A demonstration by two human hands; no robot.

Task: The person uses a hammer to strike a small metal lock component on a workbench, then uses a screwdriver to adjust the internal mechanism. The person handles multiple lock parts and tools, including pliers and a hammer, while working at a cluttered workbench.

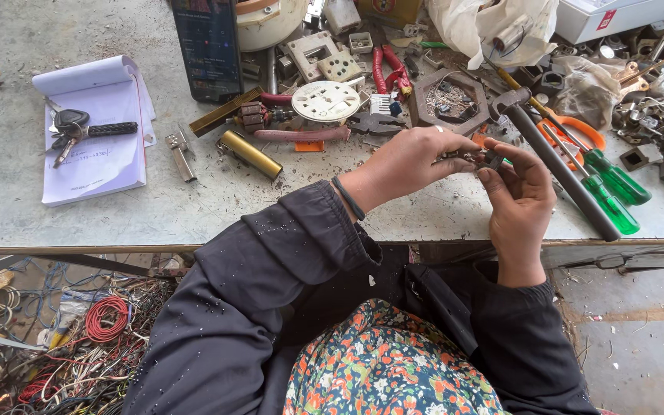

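My left hand (413,164) and my right hand (518,194) meet above the front edge of a grey workbench (194,200). Together they pinch a small dark metal part (487,159) between the fingertips. The part is mostly hidden by my fingers, so its shape is unclear. A dark band sits on my left wrist. Both arms wear dark sleeves speckled with white flecks.
A hammer (555,157) and two green-handled screwdrivers (612,201) lie right of my hands. Behind them are orange scissors (574,131), red pliers (392,73), a round white plate (325,101) and a brass tube (250,154). A notepad with keys (90,134) lies left, tangled wires (78,346) below.
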